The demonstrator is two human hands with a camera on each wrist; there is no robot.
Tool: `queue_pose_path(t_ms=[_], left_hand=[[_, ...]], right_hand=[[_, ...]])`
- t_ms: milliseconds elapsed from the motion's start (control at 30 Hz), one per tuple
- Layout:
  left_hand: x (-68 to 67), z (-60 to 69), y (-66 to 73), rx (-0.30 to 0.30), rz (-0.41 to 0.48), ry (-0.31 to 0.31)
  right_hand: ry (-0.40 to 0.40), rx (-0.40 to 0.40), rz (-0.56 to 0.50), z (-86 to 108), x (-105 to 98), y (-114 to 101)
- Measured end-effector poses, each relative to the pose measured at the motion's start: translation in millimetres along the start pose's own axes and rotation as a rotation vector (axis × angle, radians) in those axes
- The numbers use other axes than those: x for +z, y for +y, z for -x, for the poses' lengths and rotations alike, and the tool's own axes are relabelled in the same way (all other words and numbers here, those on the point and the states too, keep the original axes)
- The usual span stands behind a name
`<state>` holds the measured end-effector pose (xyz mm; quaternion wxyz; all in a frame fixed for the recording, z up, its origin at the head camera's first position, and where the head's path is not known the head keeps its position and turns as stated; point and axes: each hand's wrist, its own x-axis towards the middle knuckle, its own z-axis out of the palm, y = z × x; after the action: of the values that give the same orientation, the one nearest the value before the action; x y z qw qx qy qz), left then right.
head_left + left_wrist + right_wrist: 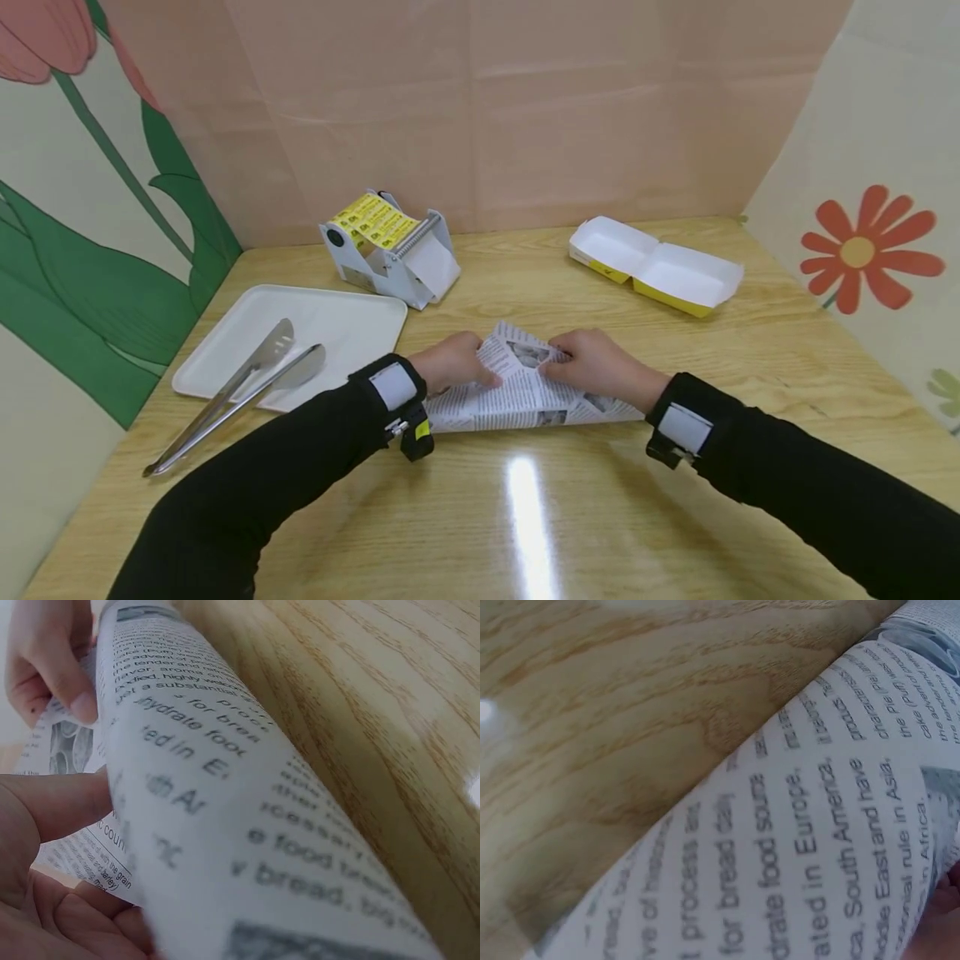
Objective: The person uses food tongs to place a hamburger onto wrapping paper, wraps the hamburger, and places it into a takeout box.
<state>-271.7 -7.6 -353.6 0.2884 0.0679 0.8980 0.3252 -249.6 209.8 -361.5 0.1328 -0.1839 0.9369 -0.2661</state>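
The counter (420, 533) has a light wooden surface with brown grain, and on its near part a bright strip of light (531, 525) is reflected. Behind it there is a creased, pinkish-beige backdrop (600, 125). The pale left wall (45, 408) carries a pink tulip (48, 33) with green leaves (97, 300); the pale right wall (885, 108) carries a red-orange flower (857, 252).

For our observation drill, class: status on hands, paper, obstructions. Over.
Left hand and right hand pinch printed paper. Its near side folded over. Tray and tongs to the left, seemingly out of the way.
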Motion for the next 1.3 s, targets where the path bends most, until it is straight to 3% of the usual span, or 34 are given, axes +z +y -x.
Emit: queue_pose_path(t_ms=[133,267,333,433,500,667,733,833,1100,1300], left_hand=[[3.6,-2.3,-2.8,0.038,-0.03,0.02],[7.6,-3.1,-6.2,0.046,-0.036,0.054],[9.7,-1.7,-8.0,0.067,-0.028,0.083],[12.6,2.8,-9.6,0.149,-0.073,0.156],[13.9,6.8,-9.1,0.235,-0.17,0.218],[16.7,15.5,-3.4,0.459,-0.562,0.323],[17.5,17.5,-1.2,0.51,-0.662,0.316],[18.1,17.7,0.1,0.527,-0.718,0.271],[19.1,11.9,-4.0,0.486,-0.678,0.168],[22.5,7.0,-4.9,0.506,-0.66,0.14]], right_hand=[[-0.005,0.019,0.029,-0.9,4.4,-6.0],[0.059,0.036,0.067,0.9,13.7,-9.4],[0.127,0.001,0.112,3.7,18.6,-10.0],[0.249,-0.126,0.252,6.8,23.9,-10.0],[0.329,-0.222,0.357,7.9,26.1,-10.3],[0.425,-0.387,0.567,8.4,30.0,-12.0],[0.434,-0.425,0.623,8.3,31.9,-12.4],[0.421,-0.442,0.657,8.3,33.7,-12.3],[0.328,-0.45,0.577,7.0,32.4,-7.8],[0.322,-0.501,0.555,4.0,33.4,-0.8]])
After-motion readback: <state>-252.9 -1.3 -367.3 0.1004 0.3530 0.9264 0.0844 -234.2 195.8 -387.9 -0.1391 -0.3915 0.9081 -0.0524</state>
